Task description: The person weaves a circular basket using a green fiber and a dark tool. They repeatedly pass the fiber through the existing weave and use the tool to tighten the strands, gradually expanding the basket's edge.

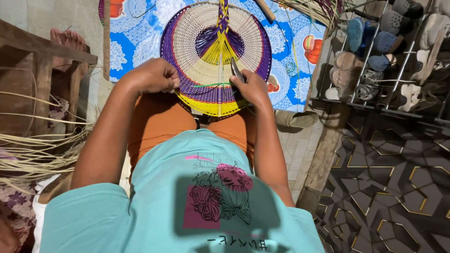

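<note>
you are pinching the green strand (213,85) in your left hand (152,75) fingers while your right hand (251,86) is gripping the dark tool (236,70), so keep tension even across the woven fan (215,51).

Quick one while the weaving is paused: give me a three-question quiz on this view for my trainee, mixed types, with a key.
1. True or false: the woven fan lies flat on the floor, away from both hands.
2. Multiple choice: what does the right hand hold? A) a dark metal tool B) a slipper C) a cup
3. Fill in: the left hand grips the fan at its near ______ rim.

Key:
1. False; it rests on the person's lap, both hands on it.
2. A
3. yellow
</note>
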